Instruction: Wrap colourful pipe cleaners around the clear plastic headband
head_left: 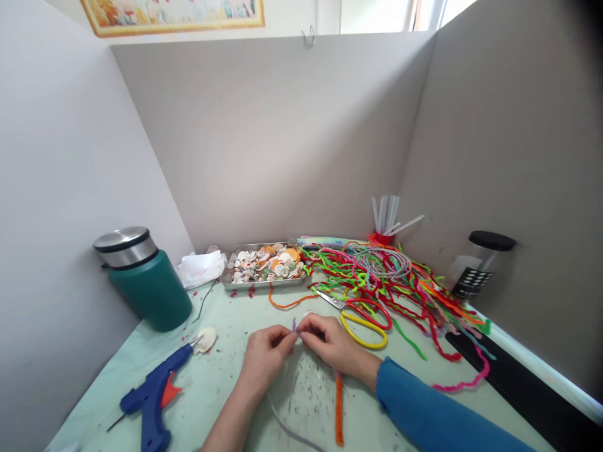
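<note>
My left hand [264, 358] and my right hand [330, 342] meet over the middle of the pale green table [226, 389], fingers pinched together on a thin purple pipe cleaner [294, 324] that sticks up between them. Its tail [292, 433] trails toward me over the table. An orange pipe cleaner [338, 411] lies just under my right wrist. Yellow and red scissors [360, 317] rest right behind my right hand.
A blue glue gun [153, 392] lies front left beside a shell [206, 339]. A green flask [144, 279] stands left. A metal tray of shells [264, 263] and a pile of colourful pipe cleaners [391, 276] sit behind. A jar [480, 263] stands right, beside a red cup of glue sticks [384, 220].
</note>
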`<state>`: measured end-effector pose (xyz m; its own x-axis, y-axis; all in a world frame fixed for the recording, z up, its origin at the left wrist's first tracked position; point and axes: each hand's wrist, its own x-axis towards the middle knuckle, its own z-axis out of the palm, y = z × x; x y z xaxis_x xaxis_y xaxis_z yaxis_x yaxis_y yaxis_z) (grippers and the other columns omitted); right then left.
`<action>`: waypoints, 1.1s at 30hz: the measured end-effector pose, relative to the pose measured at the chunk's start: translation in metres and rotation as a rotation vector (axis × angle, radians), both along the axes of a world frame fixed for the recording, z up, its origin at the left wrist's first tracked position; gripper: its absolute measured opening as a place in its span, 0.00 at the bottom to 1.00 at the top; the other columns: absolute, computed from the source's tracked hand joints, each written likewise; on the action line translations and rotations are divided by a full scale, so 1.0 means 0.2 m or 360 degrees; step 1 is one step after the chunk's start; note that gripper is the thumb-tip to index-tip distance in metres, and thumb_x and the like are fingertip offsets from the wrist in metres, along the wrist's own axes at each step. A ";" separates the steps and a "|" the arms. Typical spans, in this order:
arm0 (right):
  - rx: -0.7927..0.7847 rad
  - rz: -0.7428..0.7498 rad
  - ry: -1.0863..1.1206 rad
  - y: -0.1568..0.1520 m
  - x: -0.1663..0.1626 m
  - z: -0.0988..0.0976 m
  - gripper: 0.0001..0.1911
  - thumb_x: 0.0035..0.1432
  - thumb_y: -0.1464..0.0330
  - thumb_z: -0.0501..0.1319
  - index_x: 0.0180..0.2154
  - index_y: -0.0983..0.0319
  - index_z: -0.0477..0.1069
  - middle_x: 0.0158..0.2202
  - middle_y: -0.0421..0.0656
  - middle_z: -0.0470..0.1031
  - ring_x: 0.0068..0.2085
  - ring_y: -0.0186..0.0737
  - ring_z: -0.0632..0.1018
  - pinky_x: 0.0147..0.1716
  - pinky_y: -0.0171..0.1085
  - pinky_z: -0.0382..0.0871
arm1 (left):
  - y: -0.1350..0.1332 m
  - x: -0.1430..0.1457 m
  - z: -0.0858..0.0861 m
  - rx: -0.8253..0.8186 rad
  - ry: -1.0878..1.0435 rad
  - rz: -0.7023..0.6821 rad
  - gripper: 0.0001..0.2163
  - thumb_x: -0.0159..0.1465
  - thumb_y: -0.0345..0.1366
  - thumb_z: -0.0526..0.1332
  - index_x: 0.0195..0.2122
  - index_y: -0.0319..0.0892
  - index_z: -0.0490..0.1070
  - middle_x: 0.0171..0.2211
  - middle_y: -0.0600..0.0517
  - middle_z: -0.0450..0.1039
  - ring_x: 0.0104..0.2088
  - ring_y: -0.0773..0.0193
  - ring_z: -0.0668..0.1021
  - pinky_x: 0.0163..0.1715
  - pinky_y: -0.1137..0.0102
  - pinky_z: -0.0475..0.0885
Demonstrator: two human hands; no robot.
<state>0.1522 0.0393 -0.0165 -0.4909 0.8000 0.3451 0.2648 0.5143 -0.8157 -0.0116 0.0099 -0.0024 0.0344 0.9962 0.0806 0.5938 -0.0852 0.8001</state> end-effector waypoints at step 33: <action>-0.0014 -0.0085 0.0018 -0.01 0.00 0.03 0.07 0.57 0.68 0.55 0.33 0.62 0.70 0.27 0.39 0.71 0.28 0.34 0.70 0.27 0.31 0.62 | -0.01 -0.02 -0.01 0.0804 0.0359 -0.0116 0.10 0.58 0.28 0.53 0.36 0.44 0.72 0.35 0.49 0.71 0.37 0.63 0.73 0.36 0.70 0.68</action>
